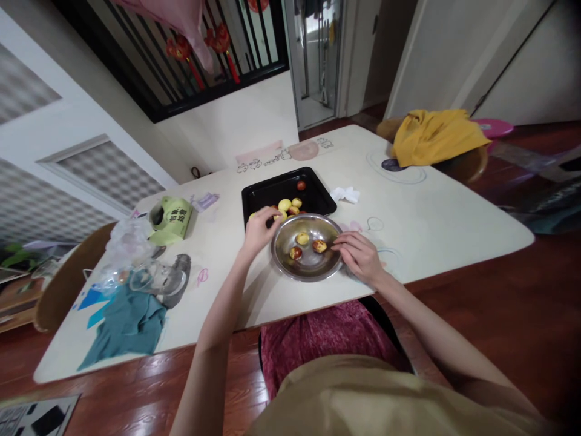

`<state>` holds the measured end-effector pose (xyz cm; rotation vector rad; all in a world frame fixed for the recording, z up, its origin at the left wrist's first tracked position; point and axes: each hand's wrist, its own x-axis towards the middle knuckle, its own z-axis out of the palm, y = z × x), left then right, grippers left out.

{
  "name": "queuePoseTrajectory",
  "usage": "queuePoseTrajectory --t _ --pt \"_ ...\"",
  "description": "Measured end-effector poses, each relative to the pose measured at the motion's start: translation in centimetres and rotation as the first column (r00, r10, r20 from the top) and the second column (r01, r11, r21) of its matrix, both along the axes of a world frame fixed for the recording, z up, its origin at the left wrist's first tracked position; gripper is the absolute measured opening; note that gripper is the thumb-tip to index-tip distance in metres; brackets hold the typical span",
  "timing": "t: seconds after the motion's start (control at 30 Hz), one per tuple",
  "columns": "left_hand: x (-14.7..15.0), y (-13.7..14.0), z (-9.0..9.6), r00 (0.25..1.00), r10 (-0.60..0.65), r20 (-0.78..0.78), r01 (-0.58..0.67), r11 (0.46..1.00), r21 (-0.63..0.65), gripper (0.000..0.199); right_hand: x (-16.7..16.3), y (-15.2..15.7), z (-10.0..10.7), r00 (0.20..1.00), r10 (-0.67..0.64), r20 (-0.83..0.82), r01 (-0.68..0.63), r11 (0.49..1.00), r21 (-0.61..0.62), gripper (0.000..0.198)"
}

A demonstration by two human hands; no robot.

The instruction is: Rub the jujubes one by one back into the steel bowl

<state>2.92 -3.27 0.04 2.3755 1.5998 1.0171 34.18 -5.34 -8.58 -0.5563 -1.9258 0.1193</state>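
A shiny metal bowl (306, 269) stands near the front edge of the table, with several fruits that look like jujubes, one being a red and yellow jujube (319, 246), lying apart inside. My left hand (261, 232) is at the bowl's upper left, its thumb and fingertips closed round a yellowish jujube (282, 215) by the tray's near edge. My right hand (362, 254) is at the bowl's right rim, fingers stretched out and reaching just over it; nothing shows in them. Behind the bowl lies a black tray (265, 191) with several more yellow and reddish jujubes, partly hidden by my left hand and the bowl.
A crumpled white tissue (345, 194) lies right of the tray. To the left are a green bag (171, 219), clear plastic (129, 245), a clear pitcher (157, 278) on its side and a teal cloth (129, 321). Yellow cloth (438, 138) drapes a chair at the far right.
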Motion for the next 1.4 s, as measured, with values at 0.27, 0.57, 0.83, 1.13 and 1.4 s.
queuePoseTrajectory --t 0.27,0.57,0.83,1.13,1.4 --pt "-3.2 7.5 -1.2 0.944 0.081 -0.32 -0.156 0.964 -0.214 0.042 0.1 0.0 0.0 0.999 -0.014 0.039 0.014 1.0 0.002 0.028" --pt "-3.1 7.7 -3.2 0.946 0.089 -0.311 -0.166 0.959 -0.23 0.039 0.3 -0.3 0.0 0.997 -0.001 0.071 0.003 1.0 -0.029 0.027" --pt "-3.6 7.0 -1.9 0.962 0.146 -0.23 -0.184 0.971 -0.155 0.033 0.4 -0.1 -0.1 0.995 0.0 0.095 0.004 0.999 -0.038 0.028" --pt "-2.3 2.9 2.4 0.997 0.035 -0.065 -0.041 0.995 -0.087 0.035 0.2 0.1 -0.1 0.997 0.005 0.078 -0.003 1.0 -0.027 0.03" --pt "1.9 -0.4 4.6 0.969 -0.211 -0.125 0.187 0.965 -0.183 0.024 0.1 0.1 0.0 0.995 -0.007 0.097 0.01 1.0 -0.025 0.031"
